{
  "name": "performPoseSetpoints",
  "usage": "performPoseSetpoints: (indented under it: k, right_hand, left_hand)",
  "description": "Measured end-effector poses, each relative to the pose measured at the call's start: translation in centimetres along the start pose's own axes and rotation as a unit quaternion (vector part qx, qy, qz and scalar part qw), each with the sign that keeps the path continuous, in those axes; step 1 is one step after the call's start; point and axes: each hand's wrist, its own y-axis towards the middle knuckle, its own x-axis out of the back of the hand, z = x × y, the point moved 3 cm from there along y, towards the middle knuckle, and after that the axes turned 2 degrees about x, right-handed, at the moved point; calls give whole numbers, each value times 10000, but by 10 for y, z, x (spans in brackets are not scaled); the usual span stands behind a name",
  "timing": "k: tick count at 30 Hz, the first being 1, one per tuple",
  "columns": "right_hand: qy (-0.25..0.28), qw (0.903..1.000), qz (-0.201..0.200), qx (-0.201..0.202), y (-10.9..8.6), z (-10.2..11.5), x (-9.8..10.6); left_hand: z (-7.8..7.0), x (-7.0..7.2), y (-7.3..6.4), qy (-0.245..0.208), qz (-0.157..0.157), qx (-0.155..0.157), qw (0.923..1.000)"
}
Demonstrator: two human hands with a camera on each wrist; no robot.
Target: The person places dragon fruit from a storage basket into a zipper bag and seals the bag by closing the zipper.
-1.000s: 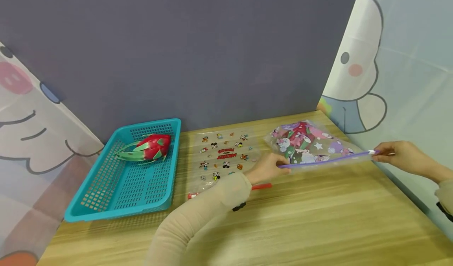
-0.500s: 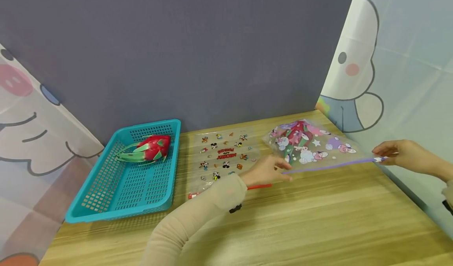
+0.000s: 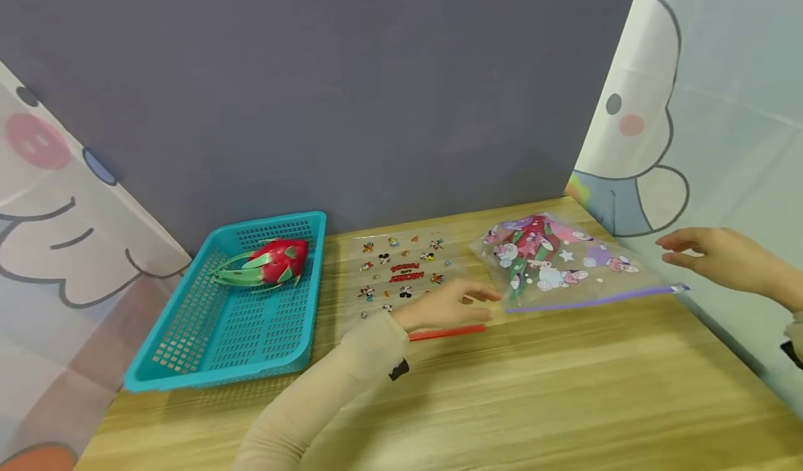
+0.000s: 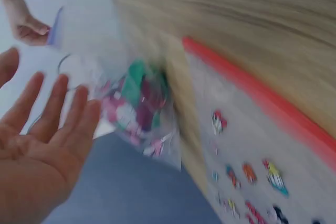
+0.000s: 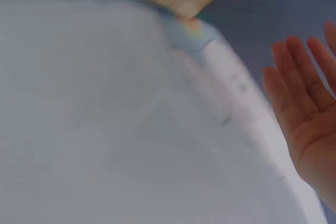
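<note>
Fingers of left hand point(image 3: 445, 305) and right hand point(image 3: 721, 258) are spread; between, the bag point(image 3: 564, 260) seems light, floppy; pinch its strip point(image 3: 590, 302).

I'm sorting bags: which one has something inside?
The purple-edged bag at right: a red-and-green item shows through. The red-edged bag lies flat.

Across the front of the pale wooden table point(image 3: 539, 394) we had a broad lane for a hand. The high-walled turquoise plastic basket point(image 3: 263, 318) blocked the left; the dark grey upright panel point(image 3: 401, 95) closed the back. Between the bulging clear plastic bag with a purple strip point(image 3: 564, 269) and the flat clear plastic bag with a red strip point(image 3: 401, 258), our blurred wrist view suggested only a narrow gap.
</note>
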Motion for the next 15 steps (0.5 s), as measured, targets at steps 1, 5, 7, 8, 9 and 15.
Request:
performPoseSetpoints:
  k: [1,5,7,8,9,15]
  right_hand:
    - [47,9999,-73,53,4,8,1]
    - [438,9952,-732,474,21,44,-2]
    - [774,9898,-938,744,29,66,-6]
    - [949,9871,-943,874,34,76,-9]
    - [1116,9849,-921,947,39,88,-11]
    - [1745,9705,-740,1490,73,157,-27]
  left_hand:
    - [2,4,-7,-11,31,61,10000]
    - [11,18,-38,-17,-281,426,9987]
    - [14,26,-55,-88,-640,576,9962]
    - [16,30,-64,-151,-824,648,9944]
    - [17,35,-73,-214,-985,702,9924]
    - [25,66,-129,-392,-1721,901,9802]
